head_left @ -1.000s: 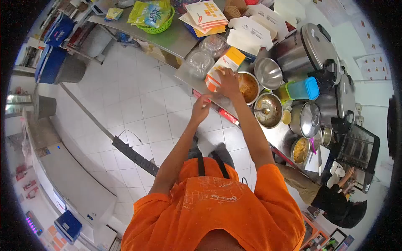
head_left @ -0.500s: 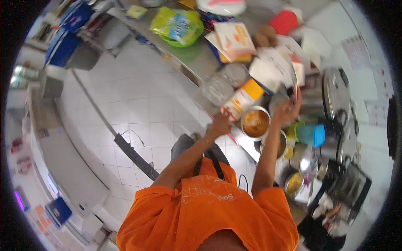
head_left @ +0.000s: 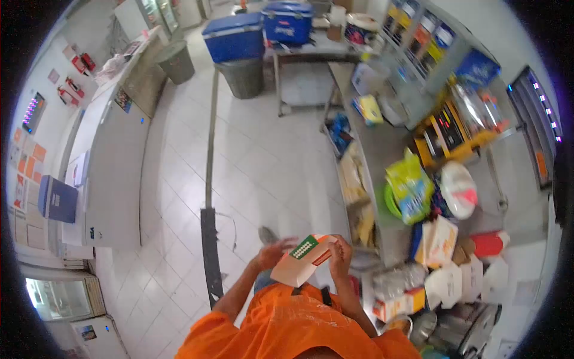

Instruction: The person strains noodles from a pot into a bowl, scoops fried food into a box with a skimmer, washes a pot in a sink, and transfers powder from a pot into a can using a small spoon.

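A flat paper packet [head_left: 302,261], cream and orange with a green and a red patch, is held in front of the orange shirt. My right hand [head_left: 339,254] grips its right end, fingers bent round the edge. Beside the packet's left edge is my left hand [head_left: 276,252], blurred, its fingers stretched toward the packet; whether they touch it cannot be made out. To the right, on the metal counter, lie an orange and white carton [head_left: 399,304] and clear plastic containers [head_left: 397,281].
The metal counter [head_left: 382,239] runs along my right with a green bag [head_left: 412,188], a stack of printed packets [head_left: 439,239] and white boxes [head_left: 445,281]. Tiled floor [head_left: 257,161] stretches ahead. Farther off stand grey bins [head_left: 244,78] and blue coolers [head_left: 234,37].
The view has swung away from the pots toward the floor and the left. My right hand has left the counter area and now holds the packet near the shirt, with my left hand beside it.
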Available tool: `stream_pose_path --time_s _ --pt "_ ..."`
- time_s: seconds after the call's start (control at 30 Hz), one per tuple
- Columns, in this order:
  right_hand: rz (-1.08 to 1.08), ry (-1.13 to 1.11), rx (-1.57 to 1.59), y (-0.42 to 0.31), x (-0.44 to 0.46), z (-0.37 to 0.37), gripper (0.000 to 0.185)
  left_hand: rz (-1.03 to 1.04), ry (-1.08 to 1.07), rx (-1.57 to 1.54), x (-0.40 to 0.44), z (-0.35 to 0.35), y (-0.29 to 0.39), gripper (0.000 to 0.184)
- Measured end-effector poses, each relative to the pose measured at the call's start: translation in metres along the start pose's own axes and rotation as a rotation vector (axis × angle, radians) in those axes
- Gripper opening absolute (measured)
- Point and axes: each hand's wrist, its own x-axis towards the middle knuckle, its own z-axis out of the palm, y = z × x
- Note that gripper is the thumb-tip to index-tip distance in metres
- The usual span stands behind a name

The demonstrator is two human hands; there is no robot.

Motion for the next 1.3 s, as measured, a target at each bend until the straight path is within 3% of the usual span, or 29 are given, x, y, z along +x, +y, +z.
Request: stream_pose_path --time_s 0.07,0.1,0.2,0.3,0.33,0.43,0.47,0.6,0.7,0.73,0.8,0.93,1.07,1.2,1.3 --pt "0.056 -0.079 0.109 -0.023 0.054 0.079 0.018 0.137 0.199 0.302 -0.030 0.005 0.062 0.093" --pt "0.082 -0.106 0.134 -0.028 0.076 0.114 0.017 0.043 0.378 0.131 -0.040 -0.026 0.075 0.098" --pt "0.117 -0.170 0.141 -0.034 0.158 0.213 0.016 0.238 0.187 0.291 -0.051 -0.093 0.152 0.100" --pt "0.170 -0.257 0.263 -0.043 0.223 0.303 0.017 0.149 0.171 0.152 -0.071 -0.124 0.249 0.102" --pt "0.136 -0.347 0.197 -0.049 0.245 0.324 0.030 0.104 0.231 0.360 -0.064 -0.161 0.271 0.101" --pt "0.124 -0.412 0.219 -0.050 0.315 0.407 0.040 0.201 0.203 0.165 -0.065 -0.210 0.354 0.096" --pt "0.012 -0.410 0.142 -0.044 0.342 0.430 0.049 0.153 0.206 0.101 -0.065 -0.223 0.389 0.095" --pt "0.062 -0.378 0.194 -0.018 0.460 0.534 0.040 0.289 0.346 0.044 -0.068 -0.312 0.509 0.087" --pt "0.237 -0.482 0.152 -0.009 0.564 0.616 0.043 0.441 0.513 -0.030 -0.086 -0.362 0.586 0.080" --pt "0.241 -0.525 0.118 -0.014 0.598 0.647 0.034 0.500 0.563 -0.051 -0.094 -0.379 0.617 0.078" --pt "0.137 -0.626 0.060 -0.028 0.666 0.720 0.031 0.595 0.750 -0.113 -0.112 -0.405 0.676 0.076" --pt "0.047 -0.865 -0.023 -0.089 0.767 0.870 0.023 0.830 0.859 -0.112 -0.137 -0.444 0.764 0.073" --pt "-0.086 -1.148 -0.148 -0.103 0.863 1.029 0.021 0.994 1.035 -0.211 -0.136 -0.518 0.855 0.064" --pt "-0.169 -1.220 -0.192 -0.097 0.943 1.155 0.019 1.104 1.082 -0.153 -0.132 -0.606 1.010 0.059" --pt "0.105 -1.212 -0.288 -0.065 1.002 1.228 0.020 1.087 1.123 0.014 -0.140 -0.650 1.166 0.060"
